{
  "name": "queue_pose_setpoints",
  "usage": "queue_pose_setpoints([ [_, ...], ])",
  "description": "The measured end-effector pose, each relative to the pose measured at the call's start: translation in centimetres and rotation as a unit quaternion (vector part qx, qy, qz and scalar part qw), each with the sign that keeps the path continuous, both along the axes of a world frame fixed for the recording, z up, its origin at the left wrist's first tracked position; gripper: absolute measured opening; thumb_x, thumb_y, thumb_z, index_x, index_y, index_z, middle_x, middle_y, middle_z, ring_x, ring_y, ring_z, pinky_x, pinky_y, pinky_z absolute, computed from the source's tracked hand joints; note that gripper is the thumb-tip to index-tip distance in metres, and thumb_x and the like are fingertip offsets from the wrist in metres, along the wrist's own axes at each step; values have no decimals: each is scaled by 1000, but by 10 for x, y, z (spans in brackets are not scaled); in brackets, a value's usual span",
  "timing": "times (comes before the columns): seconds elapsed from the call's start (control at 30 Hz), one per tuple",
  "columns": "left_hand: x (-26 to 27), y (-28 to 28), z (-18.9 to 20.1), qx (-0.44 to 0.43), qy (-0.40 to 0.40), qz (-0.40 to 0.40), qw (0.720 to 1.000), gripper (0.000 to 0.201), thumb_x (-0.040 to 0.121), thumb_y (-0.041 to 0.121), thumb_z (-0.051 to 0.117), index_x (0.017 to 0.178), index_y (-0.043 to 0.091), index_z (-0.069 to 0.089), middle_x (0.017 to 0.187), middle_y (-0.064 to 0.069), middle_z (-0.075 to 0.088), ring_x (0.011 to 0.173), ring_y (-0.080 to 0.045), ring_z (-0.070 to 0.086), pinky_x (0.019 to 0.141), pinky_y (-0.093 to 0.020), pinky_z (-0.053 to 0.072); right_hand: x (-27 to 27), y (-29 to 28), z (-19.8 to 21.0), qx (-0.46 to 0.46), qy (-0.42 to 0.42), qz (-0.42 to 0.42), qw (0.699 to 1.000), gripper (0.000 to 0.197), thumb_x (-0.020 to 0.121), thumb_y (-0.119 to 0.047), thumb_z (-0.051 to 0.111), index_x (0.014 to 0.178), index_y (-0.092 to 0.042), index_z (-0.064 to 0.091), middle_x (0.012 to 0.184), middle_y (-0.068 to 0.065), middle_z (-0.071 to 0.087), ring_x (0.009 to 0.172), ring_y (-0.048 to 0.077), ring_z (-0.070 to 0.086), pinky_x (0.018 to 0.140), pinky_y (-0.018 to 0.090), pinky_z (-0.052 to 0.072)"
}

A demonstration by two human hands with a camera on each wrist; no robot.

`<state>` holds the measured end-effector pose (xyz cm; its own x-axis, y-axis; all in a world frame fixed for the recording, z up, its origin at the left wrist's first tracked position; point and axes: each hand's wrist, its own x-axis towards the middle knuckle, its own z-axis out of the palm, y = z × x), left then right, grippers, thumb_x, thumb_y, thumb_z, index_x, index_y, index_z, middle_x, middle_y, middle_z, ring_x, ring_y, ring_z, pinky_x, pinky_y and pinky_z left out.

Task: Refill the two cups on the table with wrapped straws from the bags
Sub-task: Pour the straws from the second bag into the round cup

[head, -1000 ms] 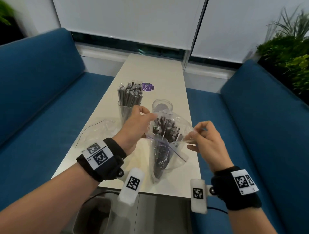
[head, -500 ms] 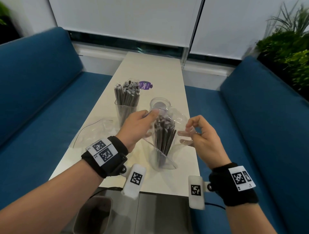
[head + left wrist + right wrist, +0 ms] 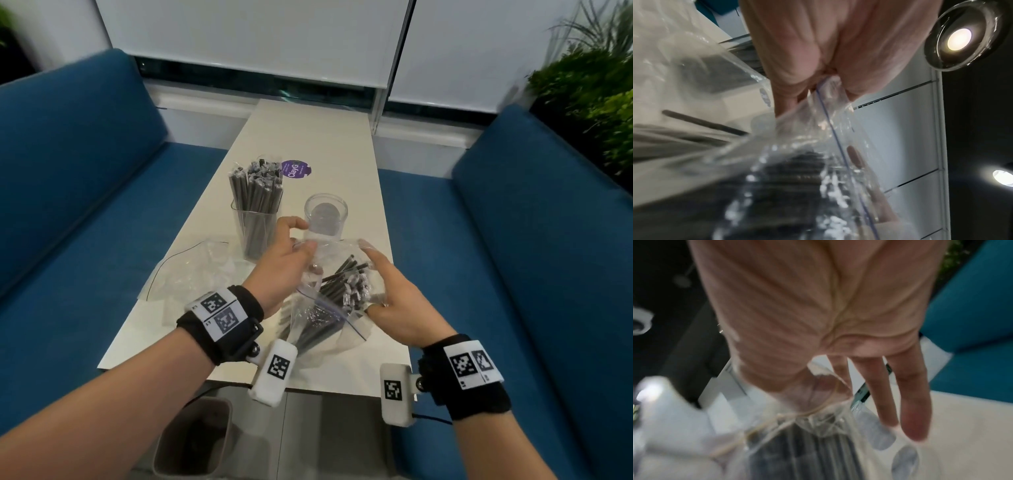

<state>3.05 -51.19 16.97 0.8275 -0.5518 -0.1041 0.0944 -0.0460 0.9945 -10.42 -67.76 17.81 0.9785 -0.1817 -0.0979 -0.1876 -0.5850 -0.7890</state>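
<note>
A clear cup (image 3: 255,219) packed with dark wrapped straws stands at the table's left. To its right is an empty clear cup (image 3: 325,214), also seen in the left wrist view (image 3: 962,37). In front of them, a clear zip bag (image 3: 318,318) of wrapped straws (image 3: 342,284) is held up over the table. My left hand (image 3: 305,246) pinches the bag's top rim, and the left wrist view shows that pinch (image 3: 828,84). My right hand (image 3: 371,274) is at the bag's mouth with straight fingers (image 3: 908,410). Its thumb lies under the plastic.
An empty clear bag (image 3: 191,270) lies flat on the white table (image 3: 315,137), left of my hands. A purple sticker (image 3: 296,169) is behind the cups. Blue sofas (image 3: 68,171) (image 3: 531,222) flank the table. A bin (image 3: 191,442) stands below the near edge.
The bag has tipped so the straw tops lean right. My right hand let go of the rim and moved its straightened fingers over the mouth. My left hand keeps its pinch.
</note>
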Motion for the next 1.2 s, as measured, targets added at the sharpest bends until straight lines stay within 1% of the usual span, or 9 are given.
queue_pose_setpoints([
  [0.13, -3, 4, 3, -63, -53, -27, 996, 47, 104, -3, 50, 106, 44, 54, 128, -3, 56, 108, -19, 66, 78, -44, 64, -6, -2, 5, 20, -4, 4, 1000, 99, 91, 7, 54, 148, -66, 20, 150, -16, 49, 89, 7, 75, 90, 22, 58],
  [0.2, -4, 6, 6, -90, -57, -50, 993, 66, 96, -23, 39, 88, 36, 68, 133, -4, 60, 125, -25, 63, 89, -51, 62, -6, -8, 8, -9, -12, -15, 1000, 97, 90, 11, 49, 151, -60, 25, 148, -7, 56, 87, 1, 74, 76, 8, 53],
  [0.27, -7, 7, 8, -77, -66, -62, 993, 74, 83, -32, 33, 71, 26, 77, 128, -9, 67, 130, -30, 61, 100, -47, 58, -6, -14, 11, -33, -26, -28, 999, 95, 88, 13, 45, 150, -59, 31, 146, -6, 59, 105, 13, 72, 78, 14, 56],
  [0.33, -9, 9, 7, -34, -70, -52, 996, 57, 92, -21, 44, 80, 19, 83, 121, -3, 75, 123, -24, 66, 98, -36, 59, -6, -19, 12, -34, -33, -30, 998, 95, 88, 14, 44, 149, -57, 35, 141, -7, 61, 108, 11, 71, 84, 18, 56],
  [0.5, -11, 9, -5, 33, -76, -8, 997, 23, 98, 6, 64, 108, 17, 82, 114, 4, 79, 109, -17, 73, 89, -42, 63, -6, -13, 9, -6, 1, -11, 1000, 93, 87, 17, 44, 155, -45, 35, 137, -6, 62, 53, -5, 61, 67, 8, 47],
  [0.77, -21, 18, -18, 91, -58, -117, 987, 68, 92, -6, 54, 146, 35, 53, 135, 12, 59, 115, -14, 68, 98, -33, 58, -4, -12, -13, 106, -10, -44, 993, 88, 92, 17, 39, 152, -48, 38, 137, -11, 62, 83, 0, 72, 73, 20, 57],
  [1.0, -23, 11, -24, 38, 26, -82, 996, 57, 102, -3, 50, 151, 26, 49, 145, 4, 56, 113, -14, 66, 83, -24, 56, -10, -10, -43, 283, 12, -53, 958, 89, 70, -13, 66, 151, -43, 45, 154, -10, 49, 128, 23, 64, 91, 38, 55],
  [1.1, -21, 4, -23, -48, 73, -58, 995, 55, 103, -2, 55, 150, 26, 51, 145, 7, 57, 121, -17, 68, 80, -27, 60, -14, -13, -38, 185, 35, 30, 982, 108, 74, -18, 74, 155, -60, 17, 159, -26, 39, 138, 11, 55, 105, 34, 50],
  [1.2, -18, -5, -24, -71, 82, -38, 993, 54, 103, -4, 55, 148, 25, 54, 145, 4, 56, 128, -22, 65, 99, -44, 59, -10, -11, -42, 158, 59, 60, 984, 117, 80, -2, 77, 157, -56, 7, 137, -31, 57, 129, -3, 57, 88, 29, 59],
])
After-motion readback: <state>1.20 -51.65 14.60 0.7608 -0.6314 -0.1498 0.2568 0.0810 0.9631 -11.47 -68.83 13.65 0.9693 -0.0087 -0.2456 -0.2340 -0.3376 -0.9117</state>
